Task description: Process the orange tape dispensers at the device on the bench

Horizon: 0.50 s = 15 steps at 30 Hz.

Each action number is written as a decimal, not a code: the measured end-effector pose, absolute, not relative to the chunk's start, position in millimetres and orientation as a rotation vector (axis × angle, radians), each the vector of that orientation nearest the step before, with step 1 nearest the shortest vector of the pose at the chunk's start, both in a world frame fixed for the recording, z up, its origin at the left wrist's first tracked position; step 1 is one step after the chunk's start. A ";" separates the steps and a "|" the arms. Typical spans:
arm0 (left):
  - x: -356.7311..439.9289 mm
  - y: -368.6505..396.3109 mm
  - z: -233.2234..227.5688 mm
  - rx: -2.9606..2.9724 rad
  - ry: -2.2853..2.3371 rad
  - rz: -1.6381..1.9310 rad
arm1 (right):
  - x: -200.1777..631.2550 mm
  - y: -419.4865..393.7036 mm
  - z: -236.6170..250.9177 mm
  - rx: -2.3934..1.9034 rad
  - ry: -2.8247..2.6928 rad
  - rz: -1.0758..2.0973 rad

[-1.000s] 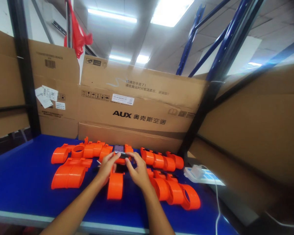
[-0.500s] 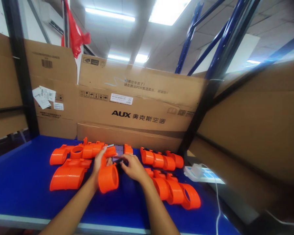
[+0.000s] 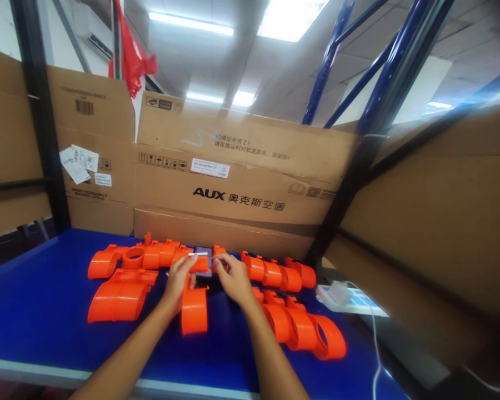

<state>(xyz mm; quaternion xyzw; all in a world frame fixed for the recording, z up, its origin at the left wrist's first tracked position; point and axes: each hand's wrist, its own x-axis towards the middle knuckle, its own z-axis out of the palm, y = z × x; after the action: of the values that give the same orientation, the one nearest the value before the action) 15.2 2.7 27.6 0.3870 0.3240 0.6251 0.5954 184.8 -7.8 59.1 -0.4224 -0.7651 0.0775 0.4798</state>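
Observation:
My left hand is closed round an orange plastic ring-shaped part, its short round tube hanging below the fingers. A pale narrow strip shows along the top of this part, by my thumb. My right hand is just right of it, fingers curled and tips together. Whatever those fingertips hold, if anything, is too small to make out. Behind the held part lies a dark flat device with a screen, like a phone, partly covered.
Orange ring parts lie on the blue tabletop at left, and more, some with black pieces, form two rows at right. A white power strip with a cable sits at the right edge. Cardboard stands behind.
The held orange part has turned so that its ring opening no longer faces right, and it has shifted slightly right. My right hand has drawn back from it, and the dark piece under its fingers no longer shows.

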 end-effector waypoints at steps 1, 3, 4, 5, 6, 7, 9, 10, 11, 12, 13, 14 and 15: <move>16.5 1.2 27.4 0.938 0.757 1.456 | 184.0 -8.1 60.0 -0.989 -1.804 0.267; 18.7 -2.1 27.6 1.028 0.759 1.449 | 181.3 -9.1 60.8 -0.912 -1.732 0.405; 19.7 -3.8 28.0 1.061 0.758 1.441 | 179.6 -9.7 60.7 -0.891 -1.718 0.447; 20.5 -5.3 28.5 1.084 0.757 1.436 | 178.0 -10.4 60.2 -0.885 -1.715 0.472; 21.2 -6.5 29.0 1.099 0.758 1.433 | 176.5 -10.8 59.4 -0.890 -1.715 0.486; 21.7 -7.4 29.4 1.107 0.760 1.433 | 175.2 -11.0 58.4 -0.899 -1.713 0.496; 22.5 -8.4 29.7 1.111 0.757 1.434 | 173.6 -10.6 56.0 -0.914 -1.702 0.512; 22.7 -8.7 29.7 1.117 0.753 1.430 | 173.2 -10.0 54.9 -0.916 -1.693 0.517; 22.7 -9.0 29.5 1.126 0.749 1.422 | 173.2 -9.2 53.9 -0.915 -1.682 0.522; 22.7 -9.2 29.3 1.137 0.744 1.411 | 173.3 -8.4 53.1 -0.913 -1.669 0.525; 22.6 -9.5 29.0 1.151 0.740 1.398 | 173.7 -7.7 52.6 -0.913 -1.658 0.528; 22.4 -9.9 28.7 1.166 0.735 1.382 | 174.1 -7.2 52.3 -0.916 -1.648 0.529; 22.3 -10.2 28.4 1.182 0.730 1.365 | 174.6 -6.8 52.1 -0.920 -1.638 0.529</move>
<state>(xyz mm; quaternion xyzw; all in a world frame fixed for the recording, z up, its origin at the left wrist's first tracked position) 22.3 -10.2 28.4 0.5019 0.3099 0.5798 0.5621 174.6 -6.8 52.1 -0.3904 -0.6950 0.2246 0.5605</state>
